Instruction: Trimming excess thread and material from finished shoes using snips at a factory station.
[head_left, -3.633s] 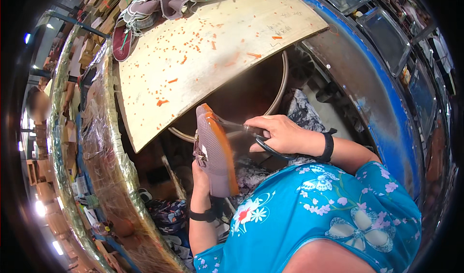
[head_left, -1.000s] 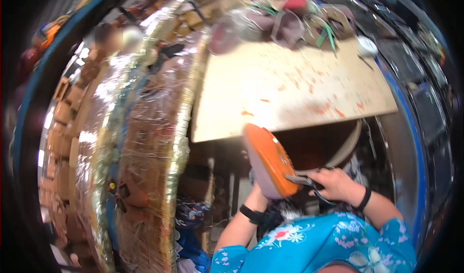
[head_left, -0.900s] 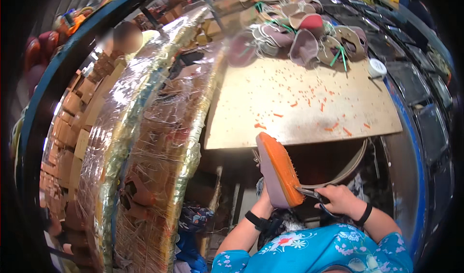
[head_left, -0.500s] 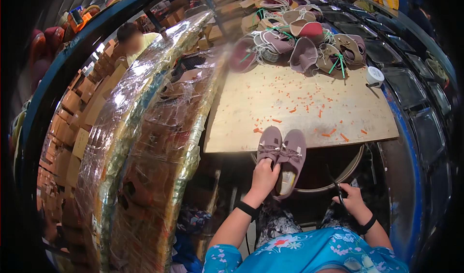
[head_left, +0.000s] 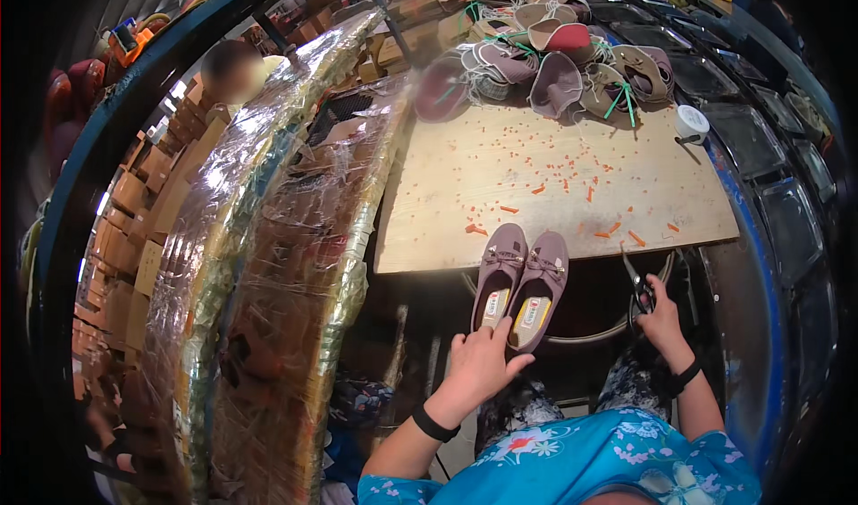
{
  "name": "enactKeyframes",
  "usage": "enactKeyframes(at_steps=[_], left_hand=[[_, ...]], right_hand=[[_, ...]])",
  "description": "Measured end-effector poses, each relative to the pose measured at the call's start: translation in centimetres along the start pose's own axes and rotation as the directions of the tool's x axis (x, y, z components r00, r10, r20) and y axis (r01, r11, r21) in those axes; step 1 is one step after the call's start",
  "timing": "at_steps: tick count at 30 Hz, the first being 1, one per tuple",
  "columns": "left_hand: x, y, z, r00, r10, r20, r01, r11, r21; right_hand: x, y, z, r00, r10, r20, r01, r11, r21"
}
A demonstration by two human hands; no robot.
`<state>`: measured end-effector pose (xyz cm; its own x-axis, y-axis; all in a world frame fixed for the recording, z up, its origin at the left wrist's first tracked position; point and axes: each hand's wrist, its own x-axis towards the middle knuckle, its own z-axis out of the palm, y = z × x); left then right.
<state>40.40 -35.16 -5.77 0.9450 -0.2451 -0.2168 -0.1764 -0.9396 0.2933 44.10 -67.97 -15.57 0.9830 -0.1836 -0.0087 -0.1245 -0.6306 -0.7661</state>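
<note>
A pair of mauve slip-on shoes (head_left: pixel 521 277) with small bows and pale insoles points away from me at the board's near edge. My left hand (head_left: pixel 483 362) grips the shoes by their heels, with its thumb spread along the right heel. To the right, my right hand (head_left: pixel 660 316) has its fingers through the handles of a pair of scissors (head_left: pixel 638 286). Their blades point up toward the edge of the board and touch neither shoe.
Orange scraps litter a wooden board (head_left: pixel 447 174). Fabric shoe uppers (head_left: pixel 536 58) with laces and green ties are heaped at its far end, near a white round container (head_left: pixel 691 122). Film-wrapped stacks (head_left: pixel 259 165) stand left, black trays (head_left: pixel 746 143) right. A person (head_left: pixel 234 71) is beyond.
My left hand has slid back from inside the left shoe to the heels, baring both insoles. My right hand has risen with the scissors, bringing them nearer the board.
</note>
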Motion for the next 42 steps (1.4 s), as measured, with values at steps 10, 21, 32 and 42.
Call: enactKeyframes(at_steps=[10, 21, 32, 42], left_hand=[[1.4, -1.9, 3.2, 0.980, 0.176, -0.098, -0.179, 0.984, -0.023], [1.9, -3.4, 4.2, 0.981, 0.166, -0.096, -0.170, 0.985, -0.036], [1.7, -3.7, 1.0, 0.963, 0.262, -0.060, -0.260, 0.965, 0.040], [3.5, -6.3, -12.6, 0.920, 0.151, -0.362, -0.139, 0.989, 0.059]], right_hand=[[4.3, 2.6, 2.8, 0.935, -0.290, -0.202, 0.247, 0.945, -0.215], [4.8, 1.0, 3.1, 0.985, -0.114, -0.129, 0.071, 0.951, -0.300], [5.3, 0.8, 3.5, 0.983, -0.132, -0.125, 0.082, 0.935, -0.345], [5.1, 0.2, 3.3, 0.976, -0.112, -0.186, 0.059, 0.961, -0.269]])
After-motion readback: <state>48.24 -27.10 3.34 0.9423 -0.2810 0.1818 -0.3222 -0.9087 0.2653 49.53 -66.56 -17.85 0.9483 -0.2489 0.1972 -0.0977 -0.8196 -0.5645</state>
